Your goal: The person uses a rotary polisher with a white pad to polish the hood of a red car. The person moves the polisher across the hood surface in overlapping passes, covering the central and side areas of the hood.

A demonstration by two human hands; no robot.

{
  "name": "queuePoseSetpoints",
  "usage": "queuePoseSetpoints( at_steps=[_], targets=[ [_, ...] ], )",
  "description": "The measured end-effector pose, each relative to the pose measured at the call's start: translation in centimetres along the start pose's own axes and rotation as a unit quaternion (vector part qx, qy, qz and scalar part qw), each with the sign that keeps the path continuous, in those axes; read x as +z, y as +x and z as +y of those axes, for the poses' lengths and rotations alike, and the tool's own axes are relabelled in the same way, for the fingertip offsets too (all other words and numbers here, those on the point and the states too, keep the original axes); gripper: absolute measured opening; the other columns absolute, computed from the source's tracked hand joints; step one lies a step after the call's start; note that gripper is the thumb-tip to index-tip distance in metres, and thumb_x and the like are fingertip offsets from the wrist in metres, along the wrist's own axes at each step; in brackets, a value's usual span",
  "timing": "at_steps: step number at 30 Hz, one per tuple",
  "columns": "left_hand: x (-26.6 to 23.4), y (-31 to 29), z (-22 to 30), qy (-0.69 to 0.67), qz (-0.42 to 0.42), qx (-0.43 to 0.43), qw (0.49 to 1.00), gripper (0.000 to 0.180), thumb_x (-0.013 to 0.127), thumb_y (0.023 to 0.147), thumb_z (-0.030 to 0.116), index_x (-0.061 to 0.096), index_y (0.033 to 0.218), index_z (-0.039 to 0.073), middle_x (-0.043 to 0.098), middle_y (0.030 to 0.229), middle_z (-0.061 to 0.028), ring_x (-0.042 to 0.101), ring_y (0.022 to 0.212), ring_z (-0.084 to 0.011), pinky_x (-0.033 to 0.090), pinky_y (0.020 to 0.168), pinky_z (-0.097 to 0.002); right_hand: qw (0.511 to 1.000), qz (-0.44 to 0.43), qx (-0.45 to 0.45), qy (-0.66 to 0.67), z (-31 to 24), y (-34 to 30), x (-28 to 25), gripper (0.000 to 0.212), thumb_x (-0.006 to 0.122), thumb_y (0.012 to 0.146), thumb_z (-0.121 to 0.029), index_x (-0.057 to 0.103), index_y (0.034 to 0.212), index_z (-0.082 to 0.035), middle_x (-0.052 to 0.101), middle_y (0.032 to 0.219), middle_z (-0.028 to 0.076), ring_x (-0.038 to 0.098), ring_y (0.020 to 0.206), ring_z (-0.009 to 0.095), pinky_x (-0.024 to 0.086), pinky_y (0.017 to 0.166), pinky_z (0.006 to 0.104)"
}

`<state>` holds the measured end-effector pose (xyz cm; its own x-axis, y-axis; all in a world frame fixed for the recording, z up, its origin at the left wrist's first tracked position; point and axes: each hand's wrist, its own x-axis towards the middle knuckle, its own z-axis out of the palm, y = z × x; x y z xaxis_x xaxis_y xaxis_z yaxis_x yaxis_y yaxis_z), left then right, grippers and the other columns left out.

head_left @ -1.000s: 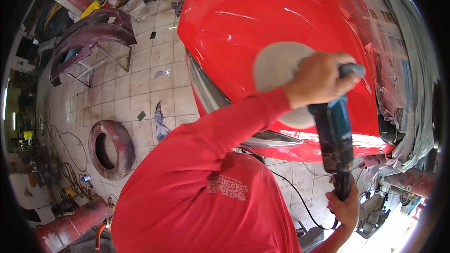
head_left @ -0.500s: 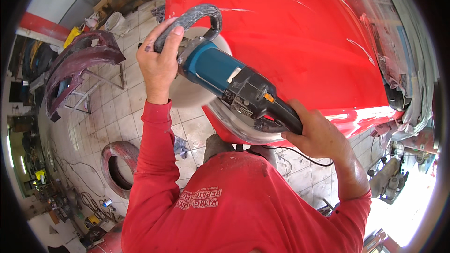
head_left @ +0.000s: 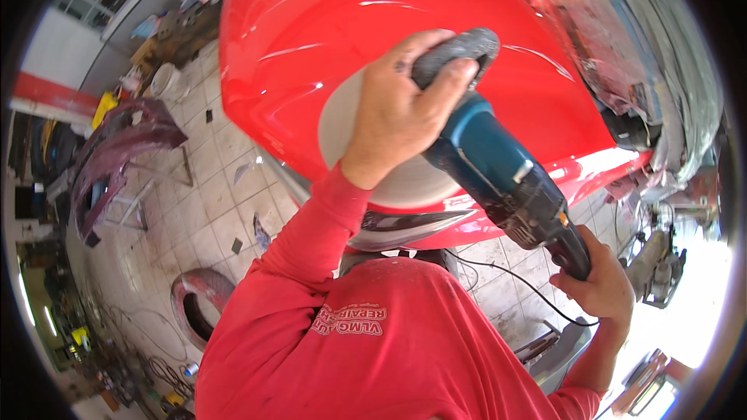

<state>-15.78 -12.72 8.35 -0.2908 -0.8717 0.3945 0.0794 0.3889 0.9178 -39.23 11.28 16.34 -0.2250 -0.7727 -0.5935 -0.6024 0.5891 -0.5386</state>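
Note:
A blue and black corded polisher point(head_left: 492, 148) lies slantwise over the front of a glossy red car hood point(head_left: 506, 27). My left hand point(head_left: 401, 109) is wrapped round the dark loop handle point(head_left: 450, 53) at its head. The rear grip is in my closed right hand point(head_left: 603, 284), lower and to the right. Below my left hand, the wide pale round pad point(head_left: 338, 124) looks blurred against the hood; my hand and the tool hide part of it. A headlight point(head_left: 412, 219) shows just below the pad. From the grip's end, a black cord point(head_left: 533, 288) trails toward the lower right.
A maroon bumper point(head_left: 128, 132) rests on a metal stand at the left. Nearer me, a tyre point(head_left: 183, 299) lies on the tiled floor point(head_left: 206, 222). A white bucket point(head_left: 166, 82) stands farther back. Plastic sheeting point(head_left: 689, 117) covers the car beyond the hood.
Both hands have carried the polisher to the right, and its pad now lies farther over the hood. The tool points more steeply down to the right. The view has shifted too.

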Motion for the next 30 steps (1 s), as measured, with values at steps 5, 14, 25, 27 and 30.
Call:
queuePoseSetpoints(
  at_steps=[5,14,25,27,30],
  targets=[
    [13.8,3.8,-1.1,-0.061,-0.108,0.067,0.99,0.034,0.078,0.096,0.025,0.074,0.113,-0.004,0.077,0.09,-0.0176,0.076,0.08,-0.0247,0.059,0.074,-0.0355,0.976,0.122,0.121,0.134,8.2,-4.4,-3.0,0.053,0.081,0.08,-0.002,0.065,0.13,-0.005,0.067,0.078,0.002,0.062,0.061,0.011,0.049,0.057,0.0294],
    [28.9,9.4,-3.7,-0.034,-0.154,0.212,0.964,0.042,0.084,0.088,0.033,0.079,0.107,-0.004,0.079,0.097,-0.0216,0.079,0.087,-0.0322,0.062,0.083,-0.0392,0.919,0.213,0.189,0.272,15.2,-3.2,-2.6,0.068,0.081,0.084,-0.004,0.05,0.145,-0.003,0.066,0.082,0.006,0.063,0.057,0.015,0.051,0.05,0.0314],
    [10.4,20.6,-6.5,0.088,-0.116,0.161,0.976,0.03,0.081,0.092,0.023,0.082,0.109,-0.001,0.08,0.099,-0.0072,0.073,0.087,-0.0144,0.057,0.081,-0.0285,0.854,-0.066,-0.179,0.485,3.3,9.8,3.7,0.076,0.07,0.088,-0.009,0.041,0.158,0.002,0.06,0.082,0.004,0.064,0.068,0.013,0.05,0.06,0.0307],
    [10.5,22.0,-6.8,0.034,-0.126,0.098,0.987,0.032,0.082,0.091,0.024,0.081,0.11,-0.002,0.079,0.098,-0.0059,0.071,0.086,-0.0122,0.056,0.077,-0.0275,0.844,-0.046,-0.197,0.496,2.5,10.4,4.0,0.077,0.067,0.09,-0.009,0.04,0.161,0.001,0.06,0.085,0.004,0.063,0.07,0.013,0.05,0.063,0.0309],
    [14.2,22.0,-6.8,0.017,-0.178,0.095,0.979,0.032,0.083,0.091,0.023,0.081,0.11,-0.003,0.079,0.099,-0.0051,0.07,0.084,-0.0108,0.055,0.075,-0.0264,0.851,-0.005,-0.167,0.498,3.9,9.3,4.2,0.076,0.068,0.088,-0.01,0.042,0.159,0.002,0.06,0.086,0.004,0.062,0.072,0.013,0.05,0.066,0.0321]
  ],
)
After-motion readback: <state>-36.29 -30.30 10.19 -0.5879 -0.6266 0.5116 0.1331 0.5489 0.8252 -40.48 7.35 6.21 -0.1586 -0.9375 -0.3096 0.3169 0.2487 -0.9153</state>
